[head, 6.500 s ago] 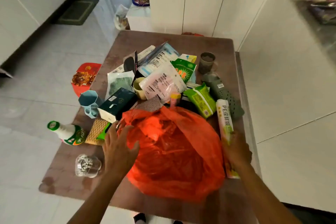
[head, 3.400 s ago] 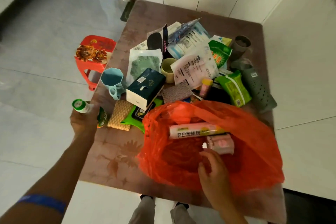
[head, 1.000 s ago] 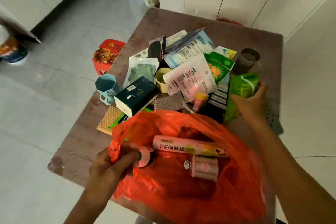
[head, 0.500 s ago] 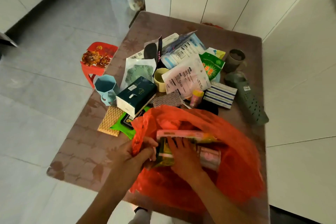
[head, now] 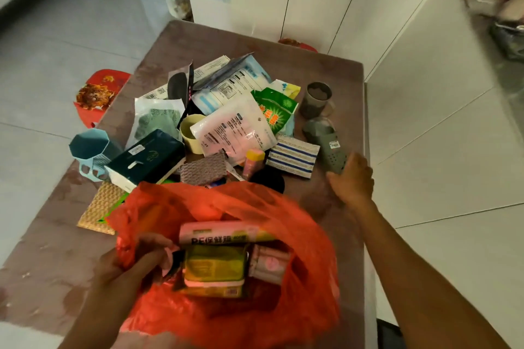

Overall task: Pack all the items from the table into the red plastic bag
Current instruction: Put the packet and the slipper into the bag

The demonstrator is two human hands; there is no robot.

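Your left hand point(head: 133, 259) grips the red plastic bag point(head: 306, 235) rim at 7 o'clock. Your right hand point(head: 353, 178), at 3 o'clock, closes on the grey clog point(head: 326, 140).

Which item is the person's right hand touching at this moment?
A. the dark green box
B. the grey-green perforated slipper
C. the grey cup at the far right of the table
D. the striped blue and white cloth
B: the right hand has its fingers on the near end of the grey-green perforated slipper, while the left hand holds the rim of the red plastic bag open.
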